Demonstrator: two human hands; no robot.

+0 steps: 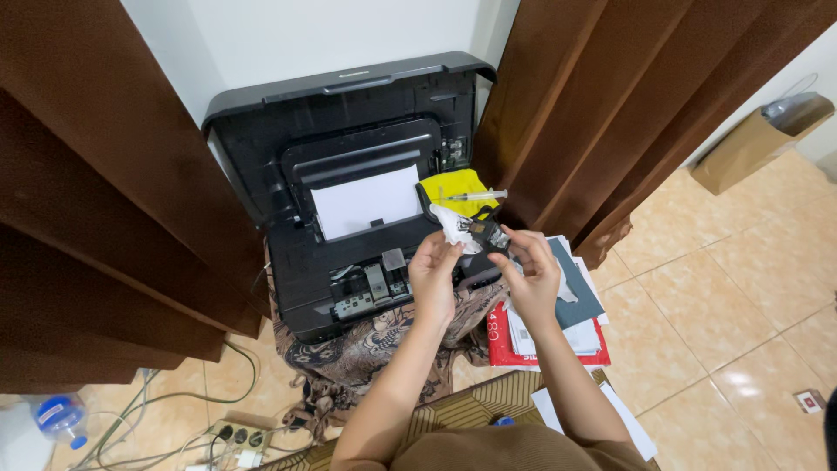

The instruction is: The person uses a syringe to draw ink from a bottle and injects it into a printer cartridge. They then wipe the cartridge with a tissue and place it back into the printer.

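Centrally placed: black printer [349, 201], lid raised against the white wall, white sheet [366, 202] in its rear tray, carriage parts exposed near its front edge. Resting on the printer's right rear corner: yellow cloth [455, 187] with a syringe [475, 195] lying across it. Under the printer: patterned brown fabric [366, 353], draped over the front edge. Just beside the printer's right edge, on the tiled floor: stack of papers and a red booklet [545, 336], topped by a grey-blue folder [575, 292]. On both sides: dark brown curtains [113, 192], hanging close to the printer. Far right corner: brown paper bag [754, 144]. Lower left: cables, power strip [235, 434] and a plastic bottle [61, 417].

Above the printer's front right corner, raised off it: small black ink cartridge [490, 234], dark, blocky, with a lighter patch on the upper face; fine detail too small to tell. Pressed against its left side: crumpled white tissue [453, 227].

Left hand [433, 275] closed around the tissue, fingers curled upward, touching the cartridge. Right hand [534, 275] gripping the cartridge from the right, thumb and fingertips pinched on it. Both forearms reaching in from the lower edge, partly hiding the fabric and papers.
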